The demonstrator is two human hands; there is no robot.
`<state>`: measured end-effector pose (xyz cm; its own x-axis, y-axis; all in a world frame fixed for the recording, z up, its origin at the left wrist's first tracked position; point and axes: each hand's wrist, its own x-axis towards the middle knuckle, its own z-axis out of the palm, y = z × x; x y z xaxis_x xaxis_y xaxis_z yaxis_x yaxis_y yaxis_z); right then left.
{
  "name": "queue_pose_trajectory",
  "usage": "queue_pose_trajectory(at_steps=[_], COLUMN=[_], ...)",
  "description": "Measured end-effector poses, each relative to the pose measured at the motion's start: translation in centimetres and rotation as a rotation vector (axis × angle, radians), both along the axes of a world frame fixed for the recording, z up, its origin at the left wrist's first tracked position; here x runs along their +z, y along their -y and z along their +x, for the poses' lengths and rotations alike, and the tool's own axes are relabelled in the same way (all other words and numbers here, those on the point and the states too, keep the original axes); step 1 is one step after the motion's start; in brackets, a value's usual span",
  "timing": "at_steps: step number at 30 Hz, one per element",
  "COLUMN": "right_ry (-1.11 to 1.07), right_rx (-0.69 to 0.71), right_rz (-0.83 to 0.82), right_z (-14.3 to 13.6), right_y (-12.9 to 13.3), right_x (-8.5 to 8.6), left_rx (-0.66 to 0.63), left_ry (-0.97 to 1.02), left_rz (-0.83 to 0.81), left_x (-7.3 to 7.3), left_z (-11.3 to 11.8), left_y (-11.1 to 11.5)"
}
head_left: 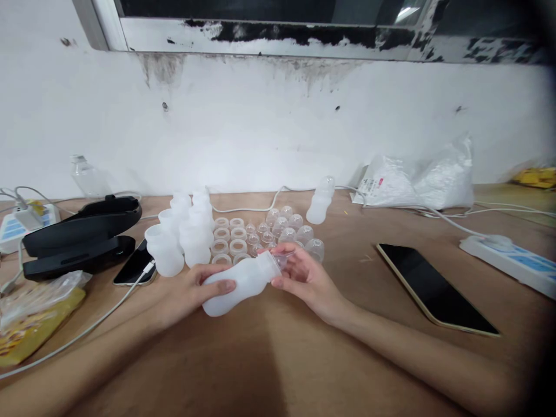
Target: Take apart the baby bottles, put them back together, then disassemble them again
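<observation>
My left hand (202, 286) is wrapped round the body of a frosted white bottle (238, 284), tilted with its neck up to the right. A white ring and a clear nipple (282, 260) are at the bottle's neck, and the fingers of my right hand (306, 281) pinch around them. Behind lie several white rings (238, 233), several clear nipples (263, 227) and several clear domed caps (304, 234). Several open frosted bottles (164, 250) stand in rows at the left. One capped bottle (320, 202) stands upright near the wall.
A phone (434, 289) and a power strip (516, 260) lie at the right, plastic bags (425, 179) behind. At the left are a black case (82, 231), a second phone (135, 266), a snack bag (39, 318) and another power strip (26, 226). White cables cross the table.
</observation>
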<state>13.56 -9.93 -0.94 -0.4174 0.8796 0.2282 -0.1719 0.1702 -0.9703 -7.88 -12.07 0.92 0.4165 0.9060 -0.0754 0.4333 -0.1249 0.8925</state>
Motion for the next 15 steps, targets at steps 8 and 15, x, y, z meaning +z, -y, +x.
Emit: queue_pose_trajectory(at_steps=[8,15], right_ry=[0.079,0.035], right_rx=[-0.063,-0.107], right_rz=[-0.011,0.021], right_z=[-0.1,-0.1], right_y=[0.2,0.2], right_x=[-0.1,0.0], left_rx=[0.108,0.092], left_ry=[-0.342,-0.321], left_rz=[0.656,0.638], left_x=[-0.9,-0.7], left_z=[0.7,0.4], left_y=[1.2,1.2])
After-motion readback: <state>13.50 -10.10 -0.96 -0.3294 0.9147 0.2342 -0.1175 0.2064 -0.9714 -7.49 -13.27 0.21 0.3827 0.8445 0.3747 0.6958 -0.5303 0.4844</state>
